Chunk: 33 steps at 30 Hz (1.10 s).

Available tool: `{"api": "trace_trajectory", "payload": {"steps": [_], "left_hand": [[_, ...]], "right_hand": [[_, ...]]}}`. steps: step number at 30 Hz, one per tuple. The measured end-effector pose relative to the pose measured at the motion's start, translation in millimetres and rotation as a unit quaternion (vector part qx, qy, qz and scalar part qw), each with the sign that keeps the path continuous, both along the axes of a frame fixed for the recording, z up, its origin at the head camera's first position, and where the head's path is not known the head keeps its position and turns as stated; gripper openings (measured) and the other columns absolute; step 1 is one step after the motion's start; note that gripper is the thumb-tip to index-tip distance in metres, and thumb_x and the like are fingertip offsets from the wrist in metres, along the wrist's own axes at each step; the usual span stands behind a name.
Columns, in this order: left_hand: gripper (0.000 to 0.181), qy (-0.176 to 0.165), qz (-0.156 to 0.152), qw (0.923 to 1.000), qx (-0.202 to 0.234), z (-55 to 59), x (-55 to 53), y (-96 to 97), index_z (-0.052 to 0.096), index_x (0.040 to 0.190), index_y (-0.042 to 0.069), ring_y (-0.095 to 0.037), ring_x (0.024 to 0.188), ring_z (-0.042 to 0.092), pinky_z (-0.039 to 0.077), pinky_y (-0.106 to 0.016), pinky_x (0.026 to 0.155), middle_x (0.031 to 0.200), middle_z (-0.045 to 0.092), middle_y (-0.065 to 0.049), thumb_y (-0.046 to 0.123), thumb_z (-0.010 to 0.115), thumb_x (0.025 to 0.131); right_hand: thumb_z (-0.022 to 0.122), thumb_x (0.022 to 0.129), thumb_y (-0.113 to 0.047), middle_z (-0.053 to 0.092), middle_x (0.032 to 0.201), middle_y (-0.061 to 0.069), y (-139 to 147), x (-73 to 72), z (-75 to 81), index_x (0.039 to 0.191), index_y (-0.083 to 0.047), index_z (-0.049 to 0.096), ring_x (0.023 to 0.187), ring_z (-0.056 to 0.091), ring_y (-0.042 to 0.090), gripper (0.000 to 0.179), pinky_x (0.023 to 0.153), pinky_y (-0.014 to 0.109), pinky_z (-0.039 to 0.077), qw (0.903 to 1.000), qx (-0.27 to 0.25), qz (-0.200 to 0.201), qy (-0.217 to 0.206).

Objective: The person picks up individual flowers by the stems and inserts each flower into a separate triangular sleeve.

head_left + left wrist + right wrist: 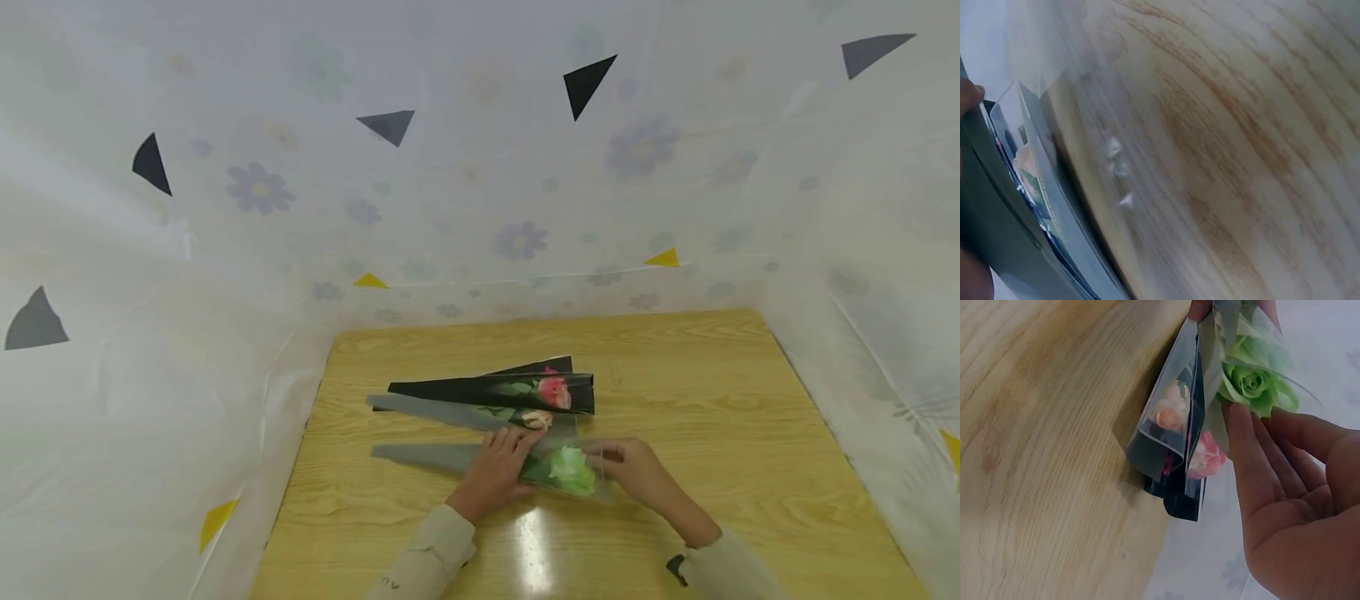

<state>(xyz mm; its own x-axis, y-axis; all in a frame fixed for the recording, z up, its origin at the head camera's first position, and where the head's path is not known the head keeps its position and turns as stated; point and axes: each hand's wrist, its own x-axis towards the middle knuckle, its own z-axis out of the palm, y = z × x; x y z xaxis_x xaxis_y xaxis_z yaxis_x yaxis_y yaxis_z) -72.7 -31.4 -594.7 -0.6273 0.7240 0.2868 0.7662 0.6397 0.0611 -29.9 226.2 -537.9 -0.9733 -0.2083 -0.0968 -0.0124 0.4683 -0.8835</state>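
Observation:
A green artificial rose (572, 471) in a clear and grey wrapping sleeve (420, 454) is held slightly above the table. My left hand (495, 471) grips the sleeve just below the bloom. At the sleeve's open end, my right hand (630, 471) has thumb and fingertips pinched at the bloom's edge and the film. Just behind lies a peach rose (537, 419) in a grey sleeve, partly covered by my left fingers. Beyond it is a pink rose (555, 392) in a black sleeve (465, 390), overlapping another black-wrapped flower.
The wood-grain table (697, 375) is enclosed at the back and sides by a pale floral curtain (465, 192). Black, grey and yellow paper pieces are stuck on it. Light reflects off the table near my left sleeve.

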Motion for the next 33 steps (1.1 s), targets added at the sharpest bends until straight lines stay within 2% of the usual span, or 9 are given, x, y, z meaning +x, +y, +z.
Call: {"api": "trace_trajectory", "payload": {"steps": [5,10,13,17,20,23,25,28,33], "left_hand": [[0.1,0.002,0.02,0.9995,-0.023,-7.9,-4.6,1.0,0.029,0.146,0.015,-0.018,0.097,0.043,0.032,-0.037,0.077,0.117,0.046,-0.001,0.047,0.079,0.066],[0.091,0.014,0.026,0.999,-0.034,-15.9,-11.4,2.8,0.032,0.144,0.016,-0.017,0.101,0.044,0.033,-0.037,0.077,0.117,0.047,-0.001,0.049,0.075,0.071],[0.091,0.02,0.036,0.9985,-0.035,-21.0,-15.7,3.1,0.033,0.144,0.017,-0.017,0.105,0.044,0.034,-0.039,0.081,0.119,0.046,-0.001,0.051,0.074,0.071],[0.091,0.013,0.044,0.9986,-0.029,-27.4,-20.3,3.8,0.032,0.144,0.019,-0.018,0.11,0.044,0.034,-0.042,0.085,0.123,0.046,-0.001,0.055,0.071,0.07],[0.09,-0.007,0.045,0.9985,-0.028,-31.4,-22.2,4.9,0.03,0.145,0.021,-0.019,0.112,0.043,0.032,-0.042,0.087,0.126,0.044,0.0,0.056,0.068,0.072],[0.087,-0.022,0.051,0.9978,-0.034,-34.5,-23.2,5.1,0.029,0.146,0.022,-0.019,0.112,0.043,0.032,-0.041,0.087,0.128,0.043,0.001,0.055,0.066,0.074],[0.085,-0.026,0.056,0.9974,-0.038,-36.3,-23.7,5.1,0.028,0.146,0.023,-0.019,0.112,0.043,0.032,-0.041,0.087,0.129,0.043,0.002,0.054,0.065,0.076],[0.084,-0.028,0.057,0.9971,-0.042,-39.0,-24.8,6.1,0.026,0.147,0.024,-0.016,0.116,0.042,0.032,-0.04,0.089,0.132,0.041,0.003,0.054,0.064,0.077],[0.082,-0.031,0.054,0.9969,-0.049,-43.6,-26.9,7.1,0.024,0.147,0.024,-0.013,0.123,0.037,0.032,-0.04,0.095,0.137,0.039,0.004,0.054,0.061,0.08]], "right_hand": [[0.059,0.09,-0.008,0.066,0.101,0.017,12,3.8,-3.4,0.106,0.003,0.066,0.08,0.065,0.021,0.021,0.064,0.027,0.053,0.9995,0.018,-0.025,0.001],[0.059,0.091,-0.01,0.068,0.091,0.006,18,4.8,-6.2,0.104,-0.003,0.068,0.075,0.064,0.014,0.017,0.06,0.023,0.049,0.9922,0.095,-0.053,0.062],[0.06,0.09,-0.01,0.069,0.089,0.003,18,3.8,-8.6,0.102,-0.004,0.068,0.076,0.063,0.014,0.016,0.062,0.024,0.049,0.9883,0.111,-0.059,0.086],[0.062,0.089,-0.011,0.068,0.095,0.005,11,3.4,-13.7,0.104,-0.003,0.068,0.084,0.063,0.019,0.018,0.067,0.031,0.052,0.9823,0.122,-0.066,0.126],[0.064,0.087,-0.011,0.064,0.108,0.011,2,3.5,-21.5,0.113,-0.001,0.063,0.098,0.059,0.027,0.028,0.077,0.041,0.05,0.9638,0.171,-0.034,0.201],[0.069,0.083,-0.013,0.057,0.119,0.017,-9,2.5,-34.6,0.124,0.0,0.056,0.11,0.052,0.034,0.045,0.082,0.049,0.046,0.9307,0.23,0.02,0.283],[0.072,0.079,-0.014,0.053,0.125,0.02,-16,1.0,-43.6,0.127,0.002,0.053,0.114,0.049,0.039,0.054,0.082,0.053,0.045,0.9118,0.252,0.052,0.32],[0.077,0.075,-0.016,0.05,0.129,0.022,-23,-1.3,-55.8,0.129,0.0,0.052,0.116,0.048,0.041,0.061,0.081,0.054,0.045,0.9025,0.271,0.058,0.33],[0.075,0.075,-0.01,0.048,0.131,0.022,-20,-6.1,-72.3,0.128,-0.001,0.053,0.118,0.046,0.041,0.058,0.089,0.053,0.041,0.9043,0.283,0.059,0.314]]}}
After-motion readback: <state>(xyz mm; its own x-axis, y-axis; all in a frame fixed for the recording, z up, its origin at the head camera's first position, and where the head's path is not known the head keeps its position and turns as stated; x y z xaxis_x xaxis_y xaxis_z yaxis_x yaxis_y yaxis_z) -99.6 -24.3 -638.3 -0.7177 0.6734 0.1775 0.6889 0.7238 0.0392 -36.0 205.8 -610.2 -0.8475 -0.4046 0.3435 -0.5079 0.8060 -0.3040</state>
